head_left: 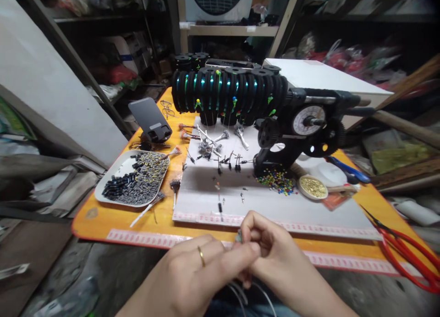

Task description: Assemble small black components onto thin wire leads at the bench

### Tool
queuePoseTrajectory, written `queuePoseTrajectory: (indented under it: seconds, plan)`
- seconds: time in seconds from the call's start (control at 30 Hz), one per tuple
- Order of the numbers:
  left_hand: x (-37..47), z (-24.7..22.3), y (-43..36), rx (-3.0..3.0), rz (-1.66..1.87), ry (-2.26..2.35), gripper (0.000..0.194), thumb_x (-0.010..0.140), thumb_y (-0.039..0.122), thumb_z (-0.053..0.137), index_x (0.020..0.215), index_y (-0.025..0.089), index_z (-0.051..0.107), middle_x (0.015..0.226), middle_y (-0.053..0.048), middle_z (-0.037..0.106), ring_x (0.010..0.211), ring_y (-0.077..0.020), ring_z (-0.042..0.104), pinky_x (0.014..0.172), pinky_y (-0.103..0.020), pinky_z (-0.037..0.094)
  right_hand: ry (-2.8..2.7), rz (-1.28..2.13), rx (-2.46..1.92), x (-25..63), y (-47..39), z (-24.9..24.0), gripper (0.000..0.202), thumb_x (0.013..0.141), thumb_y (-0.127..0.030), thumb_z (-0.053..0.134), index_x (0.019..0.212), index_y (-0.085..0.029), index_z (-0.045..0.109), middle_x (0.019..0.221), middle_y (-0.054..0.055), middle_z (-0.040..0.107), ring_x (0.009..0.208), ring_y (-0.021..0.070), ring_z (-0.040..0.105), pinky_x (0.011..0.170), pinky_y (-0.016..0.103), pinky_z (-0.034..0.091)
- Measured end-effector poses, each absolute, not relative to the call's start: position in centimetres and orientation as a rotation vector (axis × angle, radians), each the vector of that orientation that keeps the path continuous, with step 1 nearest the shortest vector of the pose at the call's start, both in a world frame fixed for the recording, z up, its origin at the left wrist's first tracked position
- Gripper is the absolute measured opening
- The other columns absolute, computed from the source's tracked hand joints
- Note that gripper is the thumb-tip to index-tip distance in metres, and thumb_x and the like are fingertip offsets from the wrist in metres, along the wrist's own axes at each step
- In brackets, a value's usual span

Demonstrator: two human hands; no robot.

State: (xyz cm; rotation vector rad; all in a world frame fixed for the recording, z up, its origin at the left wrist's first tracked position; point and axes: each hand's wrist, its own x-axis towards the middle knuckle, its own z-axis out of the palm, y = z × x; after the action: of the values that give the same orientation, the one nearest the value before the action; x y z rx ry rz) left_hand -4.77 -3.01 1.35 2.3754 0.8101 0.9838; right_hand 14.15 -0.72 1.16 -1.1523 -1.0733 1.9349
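Meeting at the fingertips, the left hand (pixel 192 271) and right hand (pixel 275 250) have their fingers bent inward around a small pale-green piece (pixel 238 236), just over the table's near edge; whether either hand alone is clamped on it, I cannot tell. Thin pale strands (pixel 266 298) loop beneath the hands. The piece looks very light and easily dropped, best pinched by its edges between thumb and forefinger; the strands seem springy, perhaps slippery — a hold close to the piece should curb their swing. Beyond lie the white board (pixel 202 202) with its scattered fittings, a heap of coloured beads (pixel 277 181), a tray (pixel 98 195) of dark and grey tubular pieces, and red-handled scissors (pixel 405 262). Fingers cover most of the piece and any join to the strands, whose lower ends are cut off by the frame — the board's tiniest fittings are too blurred to name.
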Motion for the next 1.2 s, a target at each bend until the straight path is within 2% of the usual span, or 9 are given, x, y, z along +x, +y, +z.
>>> queuePoseTrajectory:
  seconds: [0.17,0.3,0.4,0.53,0.8,0.87,0.93,1.03,1.2]
  plan:
    - [-4.2,2.6,-2.2,2.594,0.898,0.775,0.040,0.102,0.015,0.042,0.141,0.018,0.050,0.082,-0.005,0.072,0.064,-0.0180,0.058,0.057,-0.028,0.047,-1.132,1.928,-1.105,14.6,0.3,1.2,0.047,0.064,-0.031,0.091,0.072,-0.019,0.046,0.059,-0.009,0.057,0.049,0.0033,0.050,0.047,0.013,0.036]
    - [-3.9,1.8,-1.5,2.285,1.149,0.677,0.049,0.098,0.009,0.050,0.144,0.023,0.051,0.076,-0.002,0.066,0.065,-0.0154,0.056,0.061,-0.026,0.047,-1.281,1.776,-1.040,15.0,-0.4,2.1,0.029,0.089,-0.044,0.070,0.086,-0.020,0.054,0.071,-0.005,0.060,0.063,0.0076,0.056,0.058,0.018,0.045]
    - [-3.7,-0.1,-1.7,1.944,1.280,0.688,0.060,0.097,0.003,0.047,0.149,0.032,0.043,0.085,-0.001,0.065,0.070,-0.0130,0.059,0.066,-0.024,0.050,-1.449,1.563,-1.055,15.0,-1.4,2.6,0.019,0.101,-0.039,0.052,0.093,-0.022,0.055,0.078,-0.002,0.063,0.070,0.0104,0.061,0.065,0.022,0.051]
    - [-3.2,-2.3,-2.9,1.626,1.452,0.867,0.066,0.096,0.004,0.052,0.150,0.041,0.039,0.079,0.004,0.058,0.066,-0.0104,0.058,0.066,-0.022,0.052,-1.683,1.184,-1.091,14.7,-2.5,2.4,0.004,0.098,-0.021,0.054,0.098,-0.025,0.055,0.088,-0.001,0.068,0.078,0.0123,0.067,0.069,0.023,0.055]
    - [-2.0,-1.9,-3.3,1.500,1.649,0.943,0.057,0.096,0.006,0.054,0.144,0.037,0.050,0.071,0.006,0.054,0.060,-0.0082,0.056,0.065,-0.020,0.054,-1.938,0.563,-0.946,14.7,-3.0,2.1,0.028,0.085,0.004,0.050,0.091,-0.023,0.048,0.076,-0.003,0.059,0.070,0.0128,0.061,0.068,0.026,0.052]
    - [-2.1,-1.6,-3.3,1.525,1.565,0.989,0.057,0.098,0.008,0.050,0.148,0.034,0.043,0.081,0.002,0.059,0.066,-0.0099,0.059,0.066,-0.020,0.055,-1.884,0.627,-0.968,14.8,-3.0,2.6,0.026,0.085,0.002,0.050,0.089,-0.024,0.047,0.076,-0.003,0.058,0.070,0.0123,0.060,0.068,0.025,0.051]
    - [-2.2,-1.3,-3.2,1.641,1.482,0.980,0.062,0.098,0.007,0.044,0.153,0.031,0.032,0.109,-0.007,0.064,0.076,-0.0119,0.063,0.067,-0.022,0.057,-1.805,0.756,-1.019,15.0,-2.9,3.2,0.024,0.087,-0.002,0.051,0.087,-0.025,0.045,0.077,-0.004,0.058,0.071,0.0120,0.062,0.067,0.024,0.052]
    - [-1.9,-0.8,-2.4,2.018,1.408,0.882,0.073,0.092,-0.001,0.046,0.155,0.028,0.025,0.138,-0.016,0.059,0.088,-0.0158,0.068,0.075,-0.028,0.061,-1.774,0.889,-1.057,15.4,-2.5,4.2,0.021,0.089,-0.008,0.052,0.085,-0.027,0.045,0.077,-0.005,0.059,0.070,0.0116,0.063,0.064,0.021,0.052]
    - [-2.0,0.3,-0.6,2.291,1.462,0.828,0.066,0.090,0.004,0.062,0.150,0.018,0.036,0.099,-0.009,0.079,0.085,-0.0180,0.074,0.076,-0.028,0.061,-1.891,0.842,-1.098,16.2,-1.5,5.3,0.021,0.087,-0.006,0.053,0.088,-0.026,0.048,0.077,-0.005,0.058,0.069,0.0108,0.062,0.064,0.020,0.052]
